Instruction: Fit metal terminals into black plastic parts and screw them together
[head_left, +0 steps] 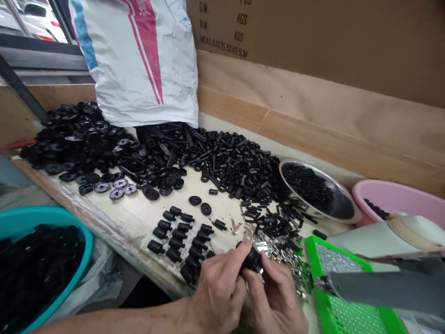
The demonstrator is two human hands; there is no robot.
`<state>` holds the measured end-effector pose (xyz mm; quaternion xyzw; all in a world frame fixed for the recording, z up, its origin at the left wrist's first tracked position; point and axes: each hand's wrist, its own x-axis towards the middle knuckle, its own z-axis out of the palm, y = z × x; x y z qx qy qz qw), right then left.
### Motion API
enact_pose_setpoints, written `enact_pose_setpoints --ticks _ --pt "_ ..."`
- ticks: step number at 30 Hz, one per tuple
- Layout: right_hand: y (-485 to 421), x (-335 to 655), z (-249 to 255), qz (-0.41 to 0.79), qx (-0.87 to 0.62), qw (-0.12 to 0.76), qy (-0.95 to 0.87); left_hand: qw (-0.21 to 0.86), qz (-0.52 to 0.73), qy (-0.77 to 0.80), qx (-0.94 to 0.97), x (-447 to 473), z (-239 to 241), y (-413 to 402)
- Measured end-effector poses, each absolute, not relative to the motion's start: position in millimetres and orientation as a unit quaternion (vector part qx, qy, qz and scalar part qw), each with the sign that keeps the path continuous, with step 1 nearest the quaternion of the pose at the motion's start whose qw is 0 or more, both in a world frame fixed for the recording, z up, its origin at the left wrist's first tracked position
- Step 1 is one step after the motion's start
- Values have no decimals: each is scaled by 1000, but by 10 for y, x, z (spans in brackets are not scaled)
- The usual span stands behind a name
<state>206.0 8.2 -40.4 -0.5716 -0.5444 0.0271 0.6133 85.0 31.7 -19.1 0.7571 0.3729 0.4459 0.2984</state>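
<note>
My left hand point(217, 290) and my right hand point(274, 297) meet at the near edge of the bench, both pinched on one small black plastic part point(251, 260). Just beyond my fingers lies a heap of small shiny metal clips point(274, 248). To the left of my hands stand rows of short black cylinder pieces point(181, 236). Farther back spread piles of black tubes point(236, 162) and round black discs point(79, 139).
A steel bowl point(342, 197) of black pieces and a pink basin point(399, 197) sit at the right. A green mesh tray point(333, 306) lies near right under a grey tool. A teal basin point(24, 218) is at the lower left. A white sack point(139, 60) and cardboard boxes stand behind.
</note>
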Motion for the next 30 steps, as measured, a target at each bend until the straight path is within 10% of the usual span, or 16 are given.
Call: enact_pose_setpoints --ticks 16,21,25,30 --pt "-546 2457 -273 -40 -617 439 -652 748 254 325 520 1110 -155 231" --pt "-682 2995 321 -268 -646 623 -350 777 138 306 533 1461 -195 114" --pt "-485 3404 444 63 -659 638 -394 774 71 351 523 1783 -182 82" --pt "-345 3558 217 84 -655 677 -325 756 -3 389 526 1952 -221 127"
